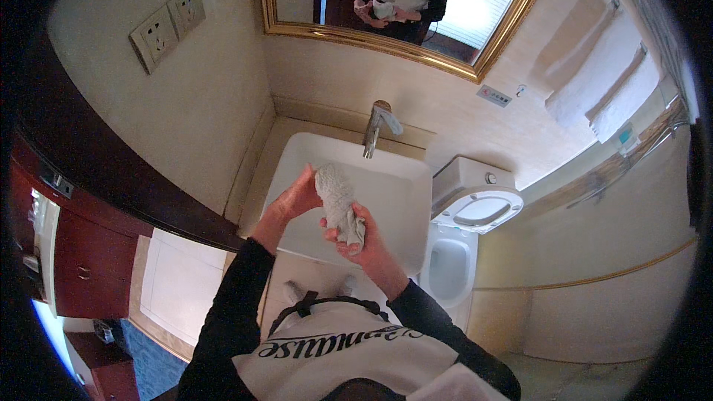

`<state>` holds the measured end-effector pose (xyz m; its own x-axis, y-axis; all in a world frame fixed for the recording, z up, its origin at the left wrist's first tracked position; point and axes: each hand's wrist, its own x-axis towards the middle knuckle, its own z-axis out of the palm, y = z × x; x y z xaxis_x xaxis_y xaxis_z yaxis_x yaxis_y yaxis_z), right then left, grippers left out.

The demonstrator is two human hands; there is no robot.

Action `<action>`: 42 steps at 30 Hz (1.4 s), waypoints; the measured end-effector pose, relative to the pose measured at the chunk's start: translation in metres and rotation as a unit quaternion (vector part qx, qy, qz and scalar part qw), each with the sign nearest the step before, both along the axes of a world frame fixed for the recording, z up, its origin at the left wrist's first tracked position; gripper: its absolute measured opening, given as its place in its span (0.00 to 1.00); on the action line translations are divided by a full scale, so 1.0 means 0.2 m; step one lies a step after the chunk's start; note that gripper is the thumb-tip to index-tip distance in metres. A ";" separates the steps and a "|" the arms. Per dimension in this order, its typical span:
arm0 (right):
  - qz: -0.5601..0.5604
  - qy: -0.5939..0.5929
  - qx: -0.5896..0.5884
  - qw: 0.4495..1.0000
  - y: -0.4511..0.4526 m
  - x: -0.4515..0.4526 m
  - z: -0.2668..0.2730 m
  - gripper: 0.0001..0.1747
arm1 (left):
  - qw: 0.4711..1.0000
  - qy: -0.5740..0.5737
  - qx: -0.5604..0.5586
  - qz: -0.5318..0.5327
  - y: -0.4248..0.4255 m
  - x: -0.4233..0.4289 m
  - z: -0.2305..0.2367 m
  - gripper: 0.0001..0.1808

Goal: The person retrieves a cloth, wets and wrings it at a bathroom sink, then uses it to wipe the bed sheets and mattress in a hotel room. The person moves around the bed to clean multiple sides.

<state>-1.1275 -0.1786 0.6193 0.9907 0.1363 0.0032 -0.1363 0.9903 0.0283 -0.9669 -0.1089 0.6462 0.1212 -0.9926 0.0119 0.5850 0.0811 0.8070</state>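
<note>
A crumpled white terry cloth (336, 194) is bunched up over the white rectangular washbasin (401, 195). My left hand (304, 194) grips its upper left side, thumb pointing up, with the fingers mostly hidden behind the cloth. Lower down, my right hand (365, 236) is closed around the narrower end, and a loose fold hangs past its fingers. Both hands are above the basin's near half. The chrome faucet (373, 128) stands at the basin's far edge, beyond the cloth.
To the right of the basin is a toilet (448, 267) with its lid raised. A gold-framed mirror (367, 42) hangs above the faucet. Wall sockets (167, 28) are on the left wall. White towels (599, 78) hang at the right. A doorway opens at the lower left.
</note>
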 end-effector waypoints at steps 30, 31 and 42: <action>-0.071 0.262 -0.767 0.582 0.12 0.22 -0.10 0.41 | 0.855 -0.394 0.140 0.307 0.00 -0.03 -0.09 0.22; -0.098 0.283 -0.797 0.525 0.13 0.23 -0.13 0.41 | 0.858 -0.372 0.150 0.320 0.01 -0.03 -0.14 0.21; -0.040 0.127 -0.335 0.933 0.21 0.15 0.18 0.28 | 0.993 -0.001 0.120 0.013 0.16 0.17 0.19 0.25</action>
<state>-1.0980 -0.1357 0.6555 0.9547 -0.0510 -0.2932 -0.1347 0.8045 -0.5785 -0.9319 -0.0759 0.6836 0.1464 -0.9635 -0.2241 0.5844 -0.0986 0.8055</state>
